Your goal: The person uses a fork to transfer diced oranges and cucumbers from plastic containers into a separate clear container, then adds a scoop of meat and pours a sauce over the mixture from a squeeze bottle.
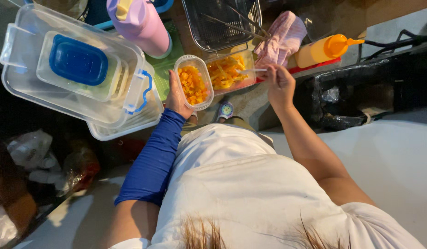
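Gripping a small clear tub (193, 82) of diced orange-yellow fruit from below, the left hand (176, 99) (in a long blue sleeve) keeps it level just beside a second clear tray (228, 70) of yellow strips. The right hand (280, 84) is pinched around a thin white utensil (251, 70) whose tip reaches over that tray. Beyond the right hand lie a pink cloth (283, 38) and an orange squeeze bottle (322, 49); beyond the left hand stands a lilac bottle (140, 24). Outward from the left hand sit stacked clear boxes (66, 69), one with a blue lid (78, 61).
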